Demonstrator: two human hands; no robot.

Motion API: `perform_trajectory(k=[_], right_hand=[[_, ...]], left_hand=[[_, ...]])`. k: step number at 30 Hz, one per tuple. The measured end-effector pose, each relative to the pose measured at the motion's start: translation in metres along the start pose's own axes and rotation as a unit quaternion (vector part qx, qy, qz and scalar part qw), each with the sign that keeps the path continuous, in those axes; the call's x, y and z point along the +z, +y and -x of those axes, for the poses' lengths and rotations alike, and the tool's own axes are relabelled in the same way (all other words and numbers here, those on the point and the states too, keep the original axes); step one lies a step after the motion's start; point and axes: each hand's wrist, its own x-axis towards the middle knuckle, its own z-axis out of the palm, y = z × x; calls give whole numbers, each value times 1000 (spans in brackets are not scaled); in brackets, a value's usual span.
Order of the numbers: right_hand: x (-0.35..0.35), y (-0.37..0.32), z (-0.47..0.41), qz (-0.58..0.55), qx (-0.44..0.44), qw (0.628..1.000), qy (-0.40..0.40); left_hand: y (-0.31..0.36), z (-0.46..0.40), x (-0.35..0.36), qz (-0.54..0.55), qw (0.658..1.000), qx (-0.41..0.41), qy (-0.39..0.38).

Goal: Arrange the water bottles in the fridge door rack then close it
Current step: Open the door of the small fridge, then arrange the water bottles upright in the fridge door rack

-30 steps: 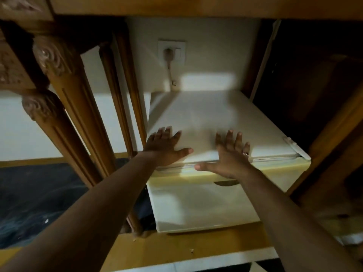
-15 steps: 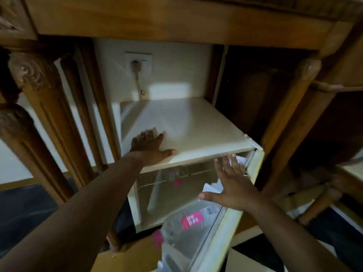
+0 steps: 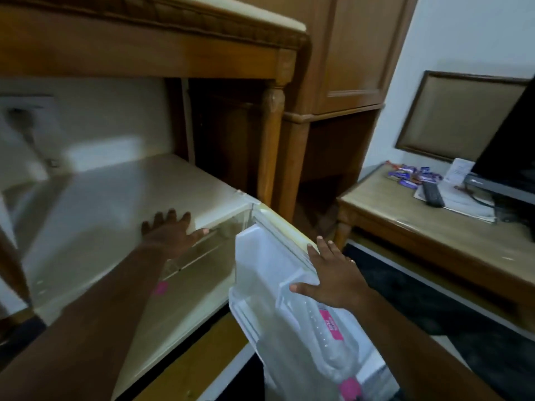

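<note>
Two flat hands, left (image 3: 170,233) on fridge top (image 3: 121,195), right (image 3: 333,276) on door (image 3: 278,273)

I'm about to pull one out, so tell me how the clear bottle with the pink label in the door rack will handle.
The water bottle looks like thin clear plastic, so it probably dents under a squeeze. It looks full, so likely heavy for its size. It lies tilted in the door rack, so it may slide if nudged.

From my remote seat the place looked like a hotel room. A small white fridge (image 3: 124,204) sat tucked under carved wooden furniture (image 3: 162,44). To the right a low desk (image 3: 428,227) carried a television (image 3: 509,146), a remote (image 3: 433,194), a printed card (image 3: 459,170) and a spread of wrapped snacks (image 3: 411,175).
</note>
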Motion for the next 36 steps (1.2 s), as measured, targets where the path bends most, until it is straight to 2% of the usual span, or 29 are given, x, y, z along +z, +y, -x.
perform_trajectory(k=[8, 12, 13, 16, 17, 19, 21, 23, 25, 29, 33, 36], right_hand=[[2, 39, 12, 21, 24, 999, 20], [-8, 41, 14, -4, 30, 1000, -3], [-11, 41, 18, -5, 35, 999, 8], [-21, 38, 28, 76, 54, 989, 117], [-24, 37, 32, 90, 76, 986, 122], [-27, 38, 43, 89, 137, 985, 61], [-26, 41, 49, 63, 172, 982, -41], [-25, 39, 51, 30, 181, 973, -139], [-22, 34, 52, 8, 188, 963, -190], [-25, 24, 52, 35, 160, 974, -158], [-49, 19, 44, 163, 90, 976, -116], [-64, 7, 36, 298, 27, 951, -78]], left_hand=[[24, -1, -4, -27, 999, 21, 7], [24, -2, -1, -32, 998, 32, 34], [24, -2, 2, -29, 998, 38, 36], [21, -7, 5, -28, 997, 45, 49], [19, -9, 6, -31, 997, 46, 53], [18, -12, 9, -36, 996, 45, 63], [18, -15, 13, -43, 995, 41, 76], [15, -19, 18, -40, 995, 40, 87], [11, -24, 23, -29, 994, 44, 98], [7, -29, 32, -12, 989, 53, 137], [8, -28, 35, -16, 986, 52, 157], [8, -26, 32, -16, 987, 54, 151]])
